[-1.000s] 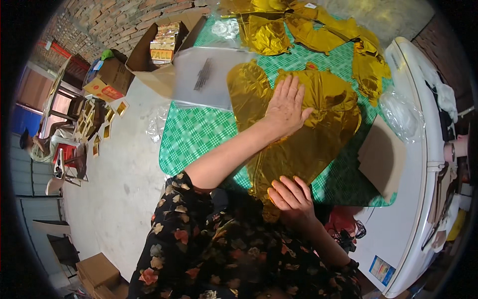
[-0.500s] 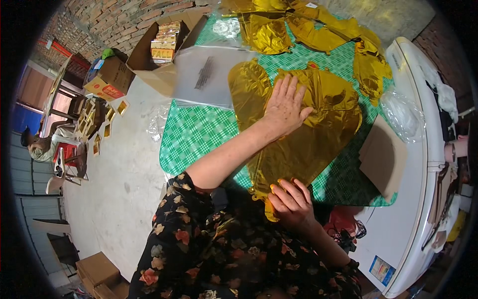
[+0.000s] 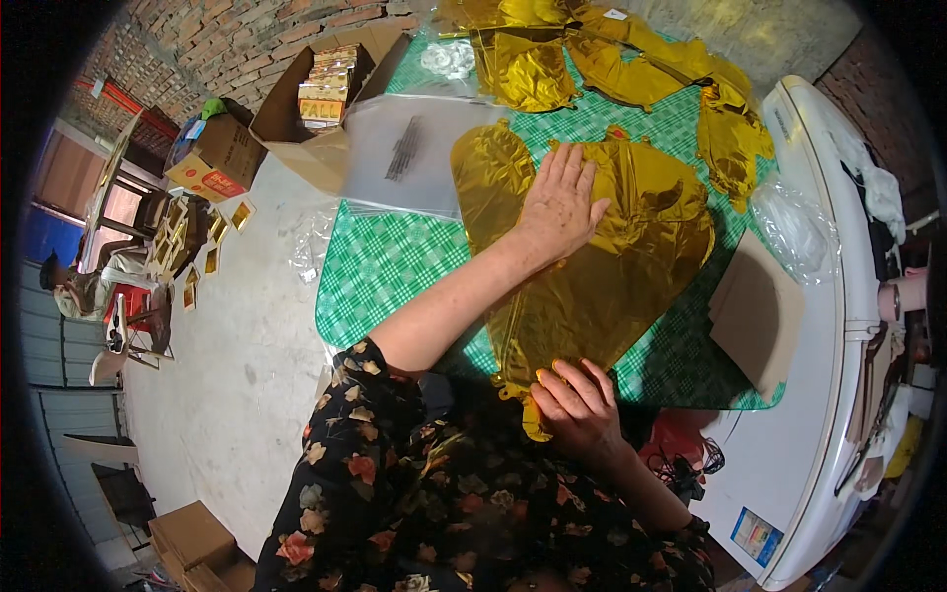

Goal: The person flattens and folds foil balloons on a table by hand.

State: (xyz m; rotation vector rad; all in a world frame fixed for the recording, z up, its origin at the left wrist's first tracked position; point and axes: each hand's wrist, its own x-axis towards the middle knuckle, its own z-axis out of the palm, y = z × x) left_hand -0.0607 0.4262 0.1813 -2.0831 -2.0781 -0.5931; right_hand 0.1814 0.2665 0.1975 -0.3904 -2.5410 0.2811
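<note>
A large gold foil balloon [image 3: 631, 247], uninflated, lies spread and creased over the green checked tablecloth [image 3: 385, 266]. My left hand [image 3: 560, 212] rests flat on its upper middle, palm down, fingers stretched and thumb pointing right. At the near edge, my right hand [image 3: 579, 405] has its fingers curled over the foil by the balloon's narrow end; the thumb is hidden. A small gold tab of foil sticks out beside those fingers, close to my flowered top. More flat gold foil balloons [image 3: 533, 74] lie in a heap along the far side of the table.
Clear plastic sheets [image 3: 395, 148] and an open carton [image 3: 286, 133] of packets are at the far left. Brown cardboard pieces [image 3: 760, 306] and a clear plastic bag [image 3: 794, 232] lie right, beside a white appliance [image 3: 848, 197]. A person [image 3: 89, 286] sits far left.
My left hand has slid slightly left across the foil, still flat. My right hand stays at the near edge, its fingers barely shifted.
</note>
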